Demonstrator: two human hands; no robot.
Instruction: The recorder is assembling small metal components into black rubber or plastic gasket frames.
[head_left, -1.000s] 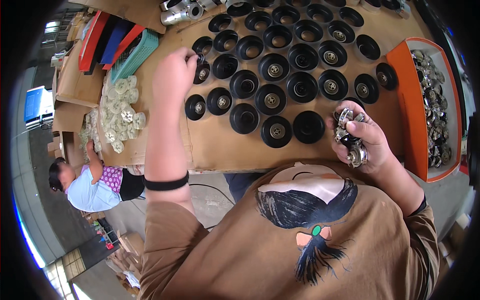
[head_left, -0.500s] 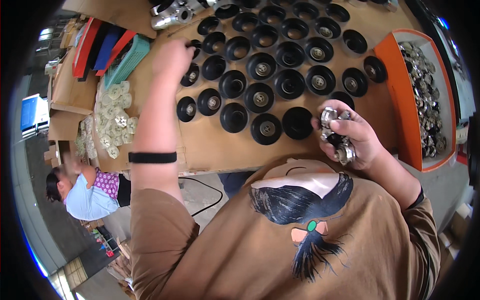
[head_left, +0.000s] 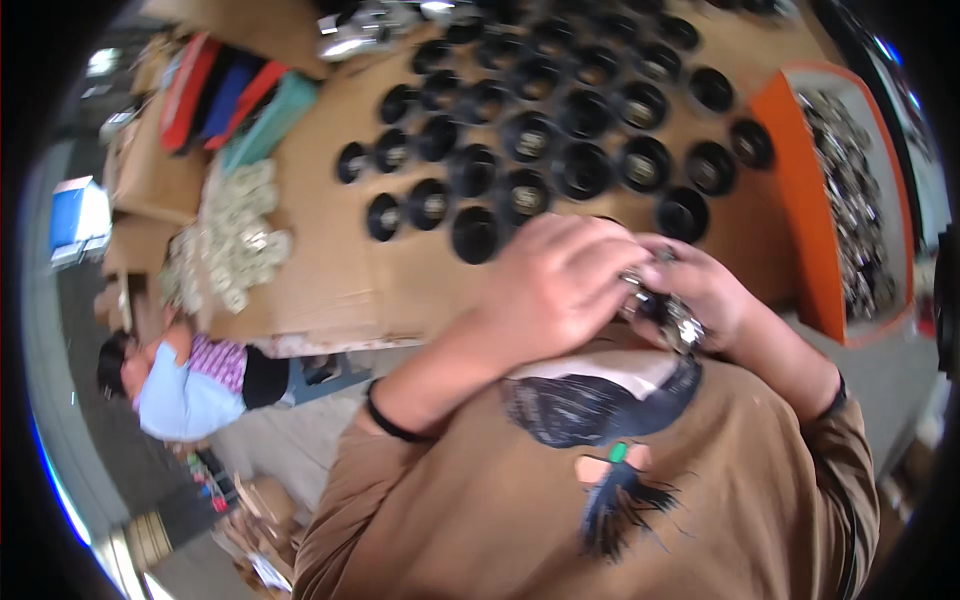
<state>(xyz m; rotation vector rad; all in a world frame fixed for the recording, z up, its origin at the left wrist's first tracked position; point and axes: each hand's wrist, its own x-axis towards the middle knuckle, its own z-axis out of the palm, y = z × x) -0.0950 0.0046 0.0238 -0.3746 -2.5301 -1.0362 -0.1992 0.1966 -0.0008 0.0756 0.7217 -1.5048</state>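
Orange on its near wall and pale inside, an open box (head_left: pixel 800 190) filled with small shiny metal parts (head_left: pixel 850 200) stands on the brown tabletop (head_left: pixel 320 260). Left of this box and slightly lower in view, the right hand (head_left: pixel 715 285) is curled around a cluster of shiny metal fittings (head_left: pixel 683 330), some of which show below its fingers. Farther left from the box, the left hand (head_left: pixel 560 285) meets the right, its fingers bent at the upper end of the cluster; whether it grips a fitting of its own I cannot tell.

Rows of round black cups (head_left: pixel 581 170) spread across the tabletop to the left of the box, several with lighter metallic centres, though blur hides their detail. Well left of the box lie a heap of translucent pale plastic pieces (head_left: pixel 240 240) and, just above them, a teal basket (head_left: pixel 268 125). Beyond that heap, farthest from the box, is a co-worker in a light blue top (head_left: pixel 185 395).
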